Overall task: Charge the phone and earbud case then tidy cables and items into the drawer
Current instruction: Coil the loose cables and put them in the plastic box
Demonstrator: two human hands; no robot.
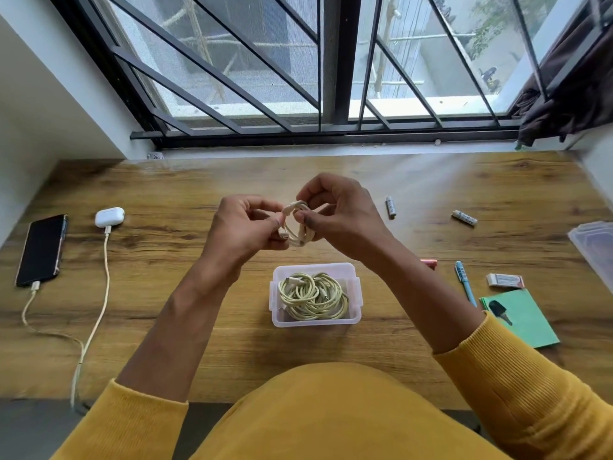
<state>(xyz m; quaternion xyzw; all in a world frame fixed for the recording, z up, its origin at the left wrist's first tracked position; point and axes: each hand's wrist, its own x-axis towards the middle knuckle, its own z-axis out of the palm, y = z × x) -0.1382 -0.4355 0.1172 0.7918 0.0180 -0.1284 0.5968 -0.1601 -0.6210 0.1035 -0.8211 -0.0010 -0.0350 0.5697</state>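
Window-side desk [199,343] | both hands, left hand [243,227] and right hand [338,214], pinch a coiled cable [295,224] mid-desk | step: tidying | next: probably lower it into the tub [355,293]

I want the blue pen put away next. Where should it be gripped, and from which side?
Pinch the blue pen mid-barrel from above. It lies flat on the desk, with bare wood on both sides there; its near end meets the green notepad.

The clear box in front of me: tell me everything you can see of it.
The box is a small, clear plastic rectangle with rounded corners and clip tabs on its sides, lidless and upright. It sits on the wooden desk, near the front edge, below both hands. Coiled yellowish cables fill it. Neither hand touches it.
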